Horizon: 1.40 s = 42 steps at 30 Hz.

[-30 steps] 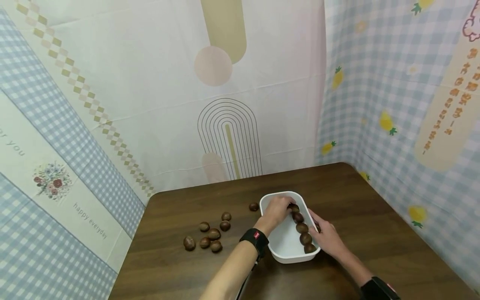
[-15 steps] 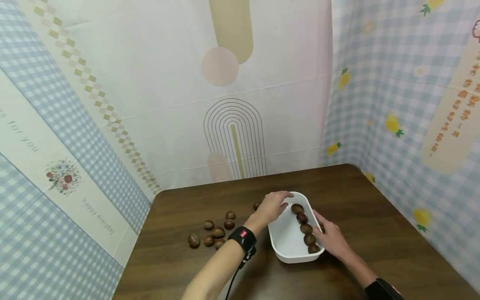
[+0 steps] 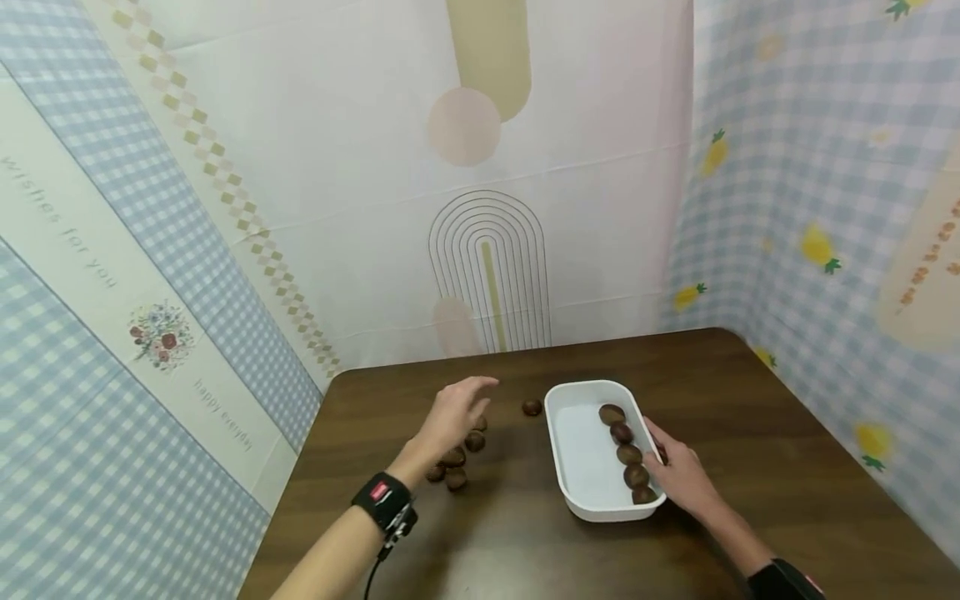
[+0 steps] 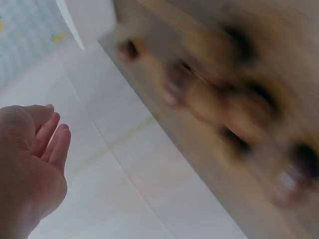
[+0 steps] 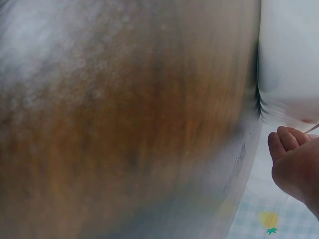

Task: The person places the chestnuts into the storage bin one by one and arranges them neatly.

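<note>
My left hand (image 3: 450, 412) hangs above the table over a loose group of brown chestnuts (image 3: 475, 442), fingers extended, nothing in them. It hides part of the group. In the left wrist view the left hand (image 4: 35, 164) shows bare fingers, while the chestnuts (image 4: 249, 117) are blurred. At the right, my right hand (image 3: 682, 475) grips the side wall of a white rectangular container (image 3: 555, 446), thumb at the rim. Inside, several chestnuts (image 3: 628, 455) form a line along the right wall. The right wrist view has the right hand (image 5: 294, 164) against the white container (image 5: 289, 55).
A single chestnut (image 3: 532, 407) lies on the brown wooden table (image 3: 517, 550), left of the container's far corner. Printed cloth (image 3: 360, 250) hangs behind the table's back edge and at both sides. A cable (image 3: 371, 577) trails from the left wristband (image 3: 384, 500).
The left hand has left the container's inside and moved left over the loose chestnuts. The right hand keeps its hold on the container. The head view has shifted slightly left.
</note>
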Motion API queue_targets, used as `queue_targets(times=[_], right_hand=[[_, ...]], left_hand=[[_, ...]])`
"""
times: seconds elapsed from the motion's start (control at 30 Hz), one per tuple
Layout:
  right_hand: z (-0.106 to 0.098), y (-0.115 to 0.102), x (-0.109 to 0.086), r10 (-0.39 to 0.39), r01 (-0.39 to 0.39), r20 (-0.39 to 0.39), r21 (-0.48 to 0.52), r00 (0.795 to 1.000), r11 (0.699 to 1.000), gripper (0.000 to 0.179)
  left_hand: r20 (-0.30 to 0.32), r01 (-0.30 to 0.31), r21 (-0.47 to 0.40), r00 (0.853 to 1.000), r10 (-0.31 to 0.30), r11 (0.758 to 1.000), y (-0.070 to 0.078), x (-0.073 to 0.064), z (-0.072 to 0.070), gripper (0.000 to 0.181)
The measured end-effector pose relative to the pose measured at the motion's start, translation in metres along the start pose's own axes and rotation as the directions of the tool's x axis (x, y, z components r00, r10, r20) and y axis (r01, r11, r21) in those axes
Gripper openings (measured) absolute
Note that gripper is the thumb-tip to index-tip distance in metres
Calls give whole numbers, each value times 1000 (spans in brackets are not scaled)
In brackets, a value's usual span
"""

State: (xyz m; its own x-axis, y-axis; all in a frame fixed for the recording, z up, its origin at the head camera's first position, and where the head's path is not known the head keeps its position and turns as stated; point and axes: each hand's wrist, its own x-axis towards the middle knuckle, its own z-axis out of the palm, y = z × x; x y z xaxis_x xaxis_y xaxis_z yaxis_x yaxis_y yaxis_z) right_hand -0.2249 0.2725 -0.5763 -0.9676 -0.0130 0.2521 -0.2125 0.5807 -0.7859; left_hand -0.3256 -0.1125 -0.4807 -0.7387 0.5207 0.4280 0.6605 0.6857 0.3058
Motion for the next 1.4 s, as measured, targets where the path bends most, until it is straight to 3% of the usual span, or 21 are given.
queue_targets(times=[0.23, 0.4, 0.6, 0.93, 1.17, 1.4], right_hand=[[-3, 2, 0, -15, 15, 1, -13, 1000, 1000, 63], [-1, 2, 1, -29, 29, -1, -22, 1000, 999, 64], [-1, 2, 1, -27, 27, 0, -21, 1000, 999, 63], [0, 2, 1, -29, 29, 1, -28, 1000, 999, 63], [0, -1, 1, -11, 11, 15, -22, 1000, 1000, 64], [-1, -2, -1, 7, -6, 26, -16, 1000, 1000, 64]], left_hand=[[-64, 104, 57, 993, -101, 993, -46, -55, -25, 40], [-58, 185, 72, 982, -181, 980, -69, -89, -30, 43], [-20, 253, 51, 967, -252, 966, -83, -117, -27, 39], [11, 279, 45, 960, -280, 959, -92, -146, -23, 35], [26, 326, 17, 945, -326, 945, -94, -154, -19, 34], [21, 297, 19, 955, -297, 955, -94, -158, -18, 36]])
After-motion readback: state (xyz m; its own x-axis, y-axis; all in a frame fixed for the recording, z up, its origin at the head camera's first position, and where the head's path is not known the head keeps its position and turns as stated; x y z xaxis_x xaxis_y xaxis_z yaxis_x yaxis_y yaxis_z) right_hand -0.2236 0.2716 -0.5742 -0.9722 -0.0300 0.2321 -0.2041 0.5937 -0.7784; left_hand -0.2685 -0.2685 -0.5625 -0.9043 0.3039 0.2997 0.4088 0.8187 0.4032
